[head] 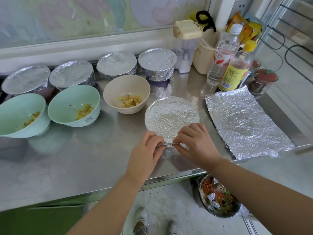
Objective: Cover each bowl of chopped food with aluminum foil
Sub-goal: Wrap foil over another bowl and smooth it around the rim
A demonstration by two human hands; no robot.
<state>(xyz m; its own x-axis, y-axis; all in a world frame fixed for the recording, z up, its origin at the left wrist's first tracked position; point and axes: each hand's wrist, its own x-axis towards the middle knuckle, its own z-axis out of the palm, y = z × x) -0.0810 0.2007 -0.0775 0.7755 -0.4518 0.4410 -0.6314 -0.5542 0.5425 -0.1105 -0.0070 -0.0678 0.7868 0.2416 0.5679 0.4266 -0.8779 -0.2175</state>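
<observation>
Table point(84, 158) was brushed, dully reflective metal; foil sheet point(245, 122) crinkled and shiny; green bowls point(71, 100) glossy; beige bowl point(118, 87) matt; bottles point(225, 53) clear plastic.

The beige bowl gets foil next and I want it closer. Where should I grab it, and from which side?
Probably pinch the near rim of the beige bowl, coming from the front: it stands upright and open, its food lies low, and foil-covered bowls crowd behind it.

A single wide-angle camera on the person's head looks forward and steeply down at the counter point(67, 158) from close above, reaching the back wall point(67, 17) and the floor point(169, 197).
</observation>
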